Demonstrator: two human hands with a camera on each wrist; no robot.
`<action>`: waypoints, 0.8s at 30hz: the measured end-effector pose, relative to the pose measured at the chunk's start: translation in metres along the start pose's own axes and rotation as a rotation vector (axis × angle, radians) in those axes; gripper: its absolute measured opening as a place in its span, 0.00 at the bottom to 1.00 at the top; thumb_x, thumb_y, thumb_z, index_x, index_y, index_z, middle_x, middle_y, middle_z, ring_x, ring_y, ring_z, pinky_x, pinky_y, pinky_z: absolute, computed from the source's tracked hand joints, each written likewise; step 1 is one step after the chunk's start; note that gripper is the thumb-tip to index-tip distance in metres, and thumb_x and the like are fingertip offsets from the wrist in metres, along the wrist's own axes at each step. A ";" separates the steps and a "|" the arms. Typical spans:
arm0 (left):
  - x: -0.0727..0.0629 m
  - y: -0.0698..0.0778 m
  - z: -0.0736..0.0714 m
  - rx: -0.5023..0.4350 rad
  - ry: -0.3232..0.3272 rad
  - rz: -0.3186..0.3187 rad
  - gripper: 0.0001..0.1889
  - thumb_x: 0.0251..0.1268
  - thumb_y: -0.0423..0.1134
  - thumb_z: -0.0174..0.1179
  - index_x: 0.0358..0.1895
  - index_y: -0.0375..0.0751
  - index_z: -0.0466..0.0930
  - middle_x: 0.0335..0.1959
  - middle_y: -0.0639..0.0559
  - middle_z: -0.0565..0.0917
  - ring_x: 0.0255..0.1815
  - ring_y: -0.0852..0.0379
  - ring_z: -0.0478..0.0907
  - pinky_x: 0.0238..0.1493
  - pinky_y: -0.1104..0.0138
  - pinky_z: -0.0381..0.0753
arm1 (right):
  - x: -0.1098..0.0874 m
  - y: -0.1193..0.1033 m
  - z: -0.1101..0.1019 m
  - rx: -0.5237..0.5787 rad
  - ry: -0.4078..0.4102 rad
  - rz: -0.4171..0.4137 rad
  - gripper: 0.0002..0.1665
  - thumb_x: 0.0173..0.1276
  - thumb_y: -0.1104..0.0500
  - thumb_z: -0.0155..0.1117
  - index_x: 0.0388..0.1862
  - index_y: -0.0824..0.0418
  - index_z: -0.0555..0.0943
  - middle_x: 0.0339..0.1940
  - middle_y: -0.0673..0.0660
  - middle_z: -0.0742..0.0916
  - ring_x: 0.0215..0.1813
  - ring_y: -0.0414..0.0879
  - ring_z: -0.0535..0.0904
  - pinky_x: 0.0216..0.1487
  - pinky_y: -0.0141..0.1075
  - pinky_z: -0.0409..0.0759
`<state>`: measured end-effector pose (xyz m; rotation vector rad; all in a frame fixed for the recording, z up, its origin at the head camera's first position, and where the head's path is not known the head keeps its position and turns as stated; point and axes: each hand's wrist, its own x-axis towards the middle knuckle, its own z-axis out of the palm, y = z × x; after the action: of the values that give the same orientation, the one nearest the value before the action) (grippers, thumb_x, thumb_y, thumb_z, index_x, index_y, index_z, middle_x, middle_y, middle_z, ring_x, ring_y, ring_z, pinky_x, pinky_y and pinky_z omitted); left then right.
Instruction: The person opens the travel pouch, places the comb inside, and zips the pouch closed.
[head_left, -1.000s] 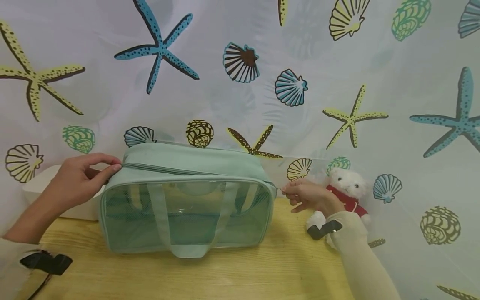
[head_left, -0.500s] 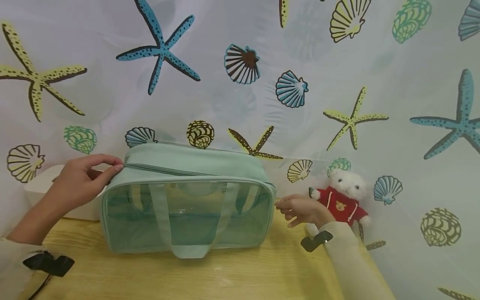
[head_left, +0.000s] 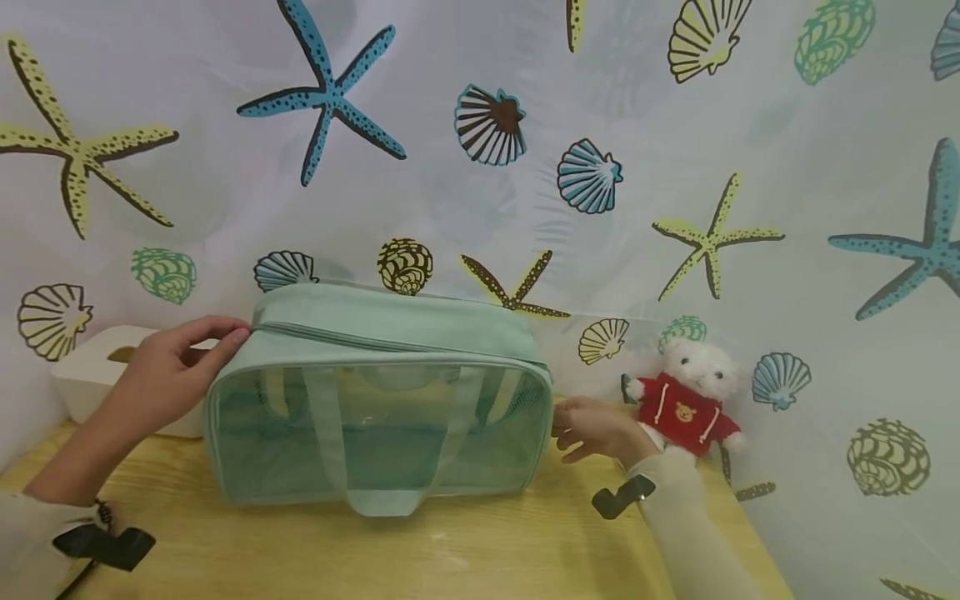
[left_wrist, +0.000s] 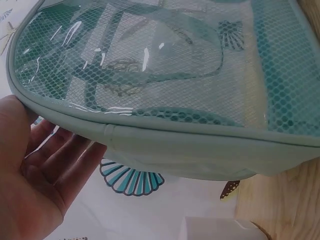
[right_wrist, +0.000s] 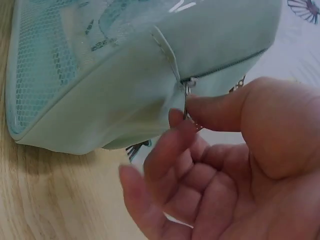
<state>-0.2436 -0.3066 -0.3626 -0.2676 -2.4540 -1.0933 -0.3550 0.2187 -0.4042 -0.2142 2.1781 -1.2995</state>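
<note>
A mint-green travel bag (head_left: pixel 408 323) with clear mesh-lined sides stands on the table, its carry strap (head_left: pixel 384 502) hanging down the front. The zipper (head_left: pixel 330 335) along its top looks closed. At the bag's upper left corner my left hand (head_left: pixel 168 367) pinches the edge between thumb and fingers; the fingertips go behind the bag in the left wrist view. Low at the bag's right end is my right hand (head_left: pixel 600 429). The right wrist view shows its thumb and forefinger pinching the small metal zipper pull (right_wrist: pixel 187 100).
A white box (head_left: pixel 82 375) with a slot on top sits at the left, partly behind my left hand. A white plush bear (head_left: pixel 701 367) in a red hoodie leans against the patterned cloth (head_left: pixel 465 50) at the right. Wooden tabletop (head_left: pixel 480 558) stretches in front.
My right hand has moved down and slightly left along the bag's right end, uncovering the plush bear's red hoodie. The left hand keeps its hold on the corner.
</note>
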 end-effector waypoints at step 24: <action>-0.001 -0.002 0.019 -0.443 -0.365 0.022 0.29 0.88 0.51 0.21 0.84 0.56 0.29 0.87 0.49 0.31 0.85 0.62 0.28 0.82 0.50 0.27 | -0.022 -0.052 0.044 0.256 -0.085 -0.463 0.51 0.72 0.21 0.11 0.84 0.44 0.24 0.86 0.46 0.31 0.86 0.50 0.23 0.83 0.62 0.30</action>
<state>-0.2488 -0.2939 -0.3756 -0.6802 -2.4684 -1.7015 -0.3206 0.1684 -0.3670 -0.6870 1.9303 -1.7678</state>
